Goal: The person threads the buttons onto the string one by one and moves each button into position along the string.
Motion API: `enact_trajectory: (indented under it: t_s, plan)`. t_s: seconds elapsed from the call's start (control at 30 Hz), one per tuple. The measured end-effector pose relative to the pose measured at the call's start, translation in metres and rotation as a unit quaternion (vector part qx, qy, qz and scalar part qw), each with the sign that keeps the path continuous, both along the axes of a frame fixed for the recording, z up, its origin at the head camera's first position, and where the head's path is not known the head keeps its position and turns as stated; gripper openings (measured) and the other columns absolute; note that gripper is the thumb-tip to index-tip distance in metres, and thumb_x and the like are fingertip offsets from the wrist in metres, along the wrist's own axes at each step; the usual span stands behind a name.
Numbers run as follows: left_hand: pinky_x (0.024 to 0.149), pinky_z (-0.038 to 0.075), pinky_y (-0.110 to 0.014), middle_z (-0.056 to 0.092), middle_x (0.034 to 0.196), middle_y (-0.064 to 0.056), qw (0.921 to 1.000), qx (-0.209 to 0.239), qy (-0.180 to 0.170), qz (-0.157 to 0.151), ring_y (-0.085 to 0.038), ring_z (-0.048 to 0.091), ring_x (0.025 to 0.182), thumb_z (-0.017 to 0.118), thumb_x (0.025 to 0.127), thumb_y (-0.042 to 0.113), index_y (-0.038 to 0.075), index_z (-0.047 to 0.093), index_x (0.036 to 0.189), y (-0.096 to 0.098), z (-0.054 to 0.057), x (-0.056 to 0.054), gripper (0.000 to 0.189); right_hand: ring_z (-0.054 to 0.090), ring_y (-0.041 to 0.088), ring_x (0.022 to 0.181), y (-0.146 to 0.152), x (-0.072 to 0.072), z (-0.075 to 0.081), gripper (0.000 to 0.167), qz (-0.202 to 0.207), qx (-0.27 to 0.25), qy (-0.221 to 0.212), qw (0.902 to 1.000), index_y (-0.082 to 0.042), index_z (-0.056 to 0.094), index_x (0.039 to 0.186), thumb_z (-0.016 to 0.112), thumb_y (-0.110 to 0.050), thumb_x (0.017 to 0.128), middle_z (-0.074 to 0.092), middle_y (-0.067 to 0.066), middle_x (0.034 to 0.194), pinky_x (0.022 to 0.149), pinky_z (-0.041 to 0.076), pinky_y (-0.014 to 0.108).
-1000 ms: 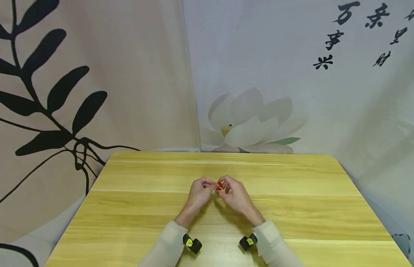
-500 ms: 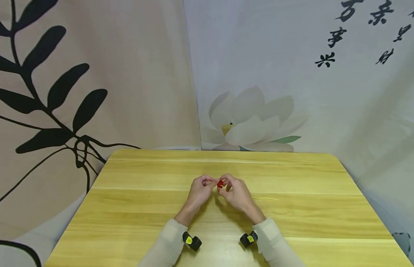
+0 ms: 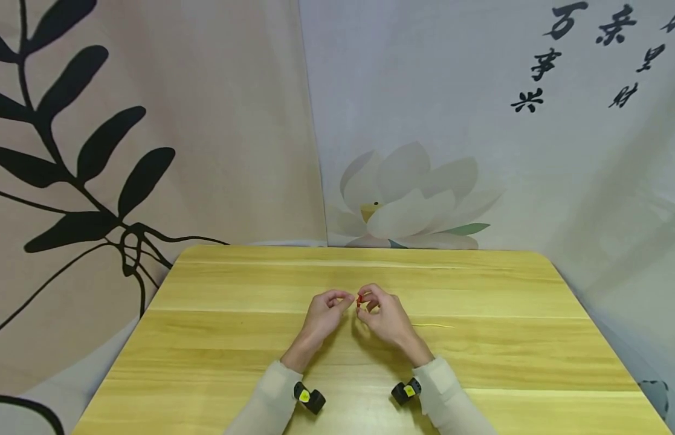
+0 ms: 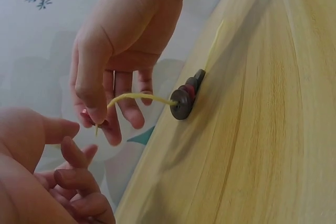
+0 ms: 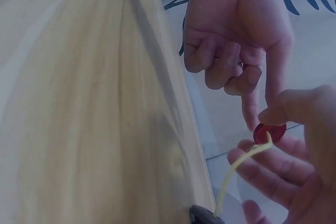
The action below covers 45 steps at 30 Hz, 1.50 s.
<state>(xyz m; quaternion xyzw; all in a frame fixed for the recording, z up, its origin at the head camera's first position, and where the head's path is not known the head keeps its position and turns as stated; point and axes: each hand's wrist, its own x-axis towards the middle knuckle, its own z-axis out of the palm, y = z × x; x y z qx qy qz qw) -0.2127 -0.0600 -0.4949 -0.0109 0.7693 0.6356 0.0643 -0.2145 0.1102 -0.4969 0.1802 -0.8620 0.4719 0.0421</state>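
My right hand [image 3: 388, 320] pinches a small red button [image 5: 270, 133] between thumb and fingers. A yellow cord [image 5: 231, 174] passes through this button, and a short end of it pokes out on the far side in the left wrist view. My left hand [image 3: 322, 315] is just left of the button, thumb and forefinger stretched towards it with a gap between them. Its other fingers are curled in, and I see nothing in its grip. Below the right hand, several dark buttons [image 4: 181, 104] and a red one are threaded together on the same cord.
The wooden table [image 3: 234, 362] lies under both hands. The cord's loose tail [image 3: 434, 325] runs right across the tabletop. A printed curtain [image 3: 234, 121] hangs behind the table. Each wrist wears a small black camera [image 3: 310, 397].
My left hand has drawn slightly away from the red button, which both hands touched earlier. The button has turned edge-on to the head view in my right fingers.
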Motion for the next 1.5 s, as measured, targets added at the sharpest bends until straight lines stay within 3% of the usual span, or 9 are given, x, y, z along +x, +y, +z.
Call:
enact_trajectory:
  t_s: [0.33, 0.87, 1.33, 1.5]
  plan:
    - [0.048, 0.029, -0.02, 0.048, 0.068, 0.003, 0.9999, 0.017, 0.001, -0.003, -0.009, 0.038, 0.056, 0.066, 0.096, 0.023, 0.004, 0.073, 0.107, 0.0003, 0.0014, 0.0036, 0.023, 0.064, 0.016, 0.083, 0.0006, 0.0021, 0.0007, 0.029, 0.004, -0.011, -0.022, 0.9997, -0.01, 0.061, 0.11, 0.072, -0.002, 0.084, 0.074, 0.009, 0.102, 0.076, 0.053, 0.039]
    - [0.047, 0.028, -0.02, 0.048, 0.068, 0.003, 1.0, -0.004, 0.004, -0.008, -0.01, 0.038, 0.055, 0.067, 0.096, 0.023, 0.005, 0.074, 0.103, 0.0013, -0.0017, 0.0039, 0.02, 0.066, 0.021, 0.086, 0.0023, 0.0045, 0.0014, 0.031, 0.011, -0.023, -0.028, 0.9993, -0.003, 0.061, 0.113, 0.071, -0.001, 0.084, 0.074, 0.008, 0.102, 0.078, 0.054, 0.043]
    - [0.047, 0.029, -0.02, 0.048, 0.069, 0.003, 0.9998, 0.005, 0.004, -0.018, -0.01, 0.038, 0.056, 0.066, 0.096, 0.021, 0.004, 0.072, 0.099, 0.0003, -0.0002, 0.0026, 0.018, 0.068, 0.021, 0.088, 0.0025, 0.0012, 0.0012, 0.029, 0.013, -0.024, -0.029, 0.9992, -0.003, 0.061, 0.112, 0.071, -0.003, 0.085, 0.073, 0.01, 0.105, 0.075, 0.056, 0.03]
    - [0.047, 0.029, -0.02, 0.047, 0.069, 0.003, 0.9998, -0.001, 0.004, -0.018, -0.009, 0.038, 0.055, 0.066, 0.096, 0.021, 0.002, 0.071, 0.101, -0.0005, 0.0007, 0.0022, 0.02, 0.067, 0.022, 0.089, 0.0037, 0.001, 0.0021, 0.03, 0.01, -0.018, -0.019, 0.9996, -0.001, 0.062, 0.113, 0.073, -0.004, 0.085, 0.073, 0.009, 0.102, 0.078, 0.056, 0.04]
